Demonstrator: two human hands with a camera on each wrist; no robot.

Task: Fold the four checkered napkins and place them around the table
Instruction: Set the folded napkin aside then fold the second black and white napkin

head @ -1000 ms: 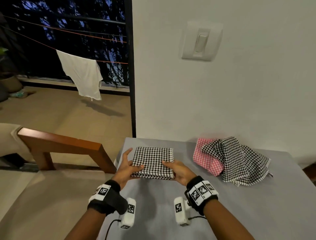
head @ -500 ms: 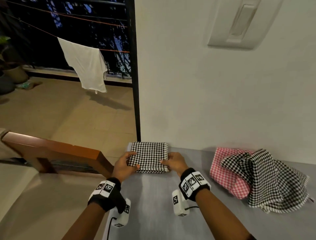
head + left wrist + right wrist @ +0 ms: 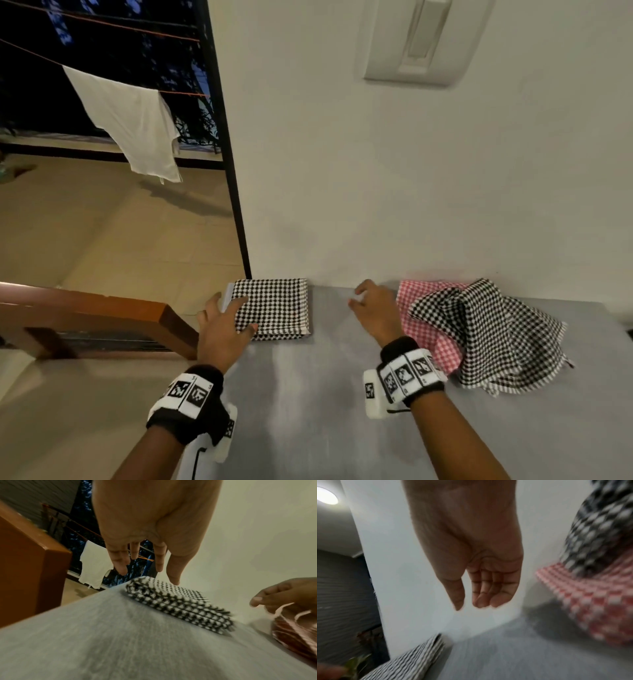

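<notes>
R hand (image 3: 375, 310) off folded napkin (image 3: 274, 308)

Grey tabletop (image 3: 308, 411) abuts a white wall (image 3: 376, 188); wall switch (image 3: 416, 41) at 1 o'clock. Black door frame (image 3: 226, 154), tan floor (image 3: 102, 240), white cloth (image 3: 133, 120) on line at 10 o'clock. Wooden chair back (image 3: 102, 315) at 9 o'clock.

Black-and-white checked folded napkin (image 3: 274, 308), pink-and-white checked cloth (image 3: 416, 308), was a grey table (image 3: 325, 411), white wall (image 3: 376, 188)

The grey tabletop (image 3: 342, 394) in front of me carries a folded black-checked napkin (image 3: 277, 308) at its far left corner and a loose napkin heap (image 3: 479, 335) to the right.
</notes>
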